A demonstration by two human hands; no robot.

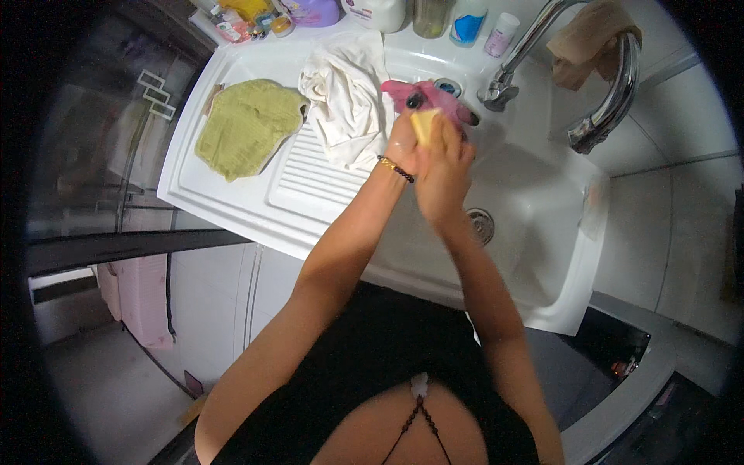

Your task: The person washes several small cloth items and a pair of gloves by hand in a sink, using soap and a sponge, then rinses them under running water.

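Over the sink basin (523,192) my two hands are close together. My right hand (444,168) grips a yellow bar of soap (425,127) and presses it towards a pink cloth item (437,97) with dark patches. The pink cloth lies over the far side of my left hand (402,144), whose fingers are mostly hidden by it and by the soap. A crumpled white cloth (349,110) rests on the ribbed drainboard (314,174), left of my hands. Farther left is a yellow-green cloth (250,128) with a pale edge.
A chrome faucet (628,87) arches at the right, with a brown cloth (593,46) draped over it. Bottles stand along the back ledge, among them a white jug (375,13), a purple container (311,10) and a small white bottle (501,35). The metal drain (481,226) shows beside my right wrist.
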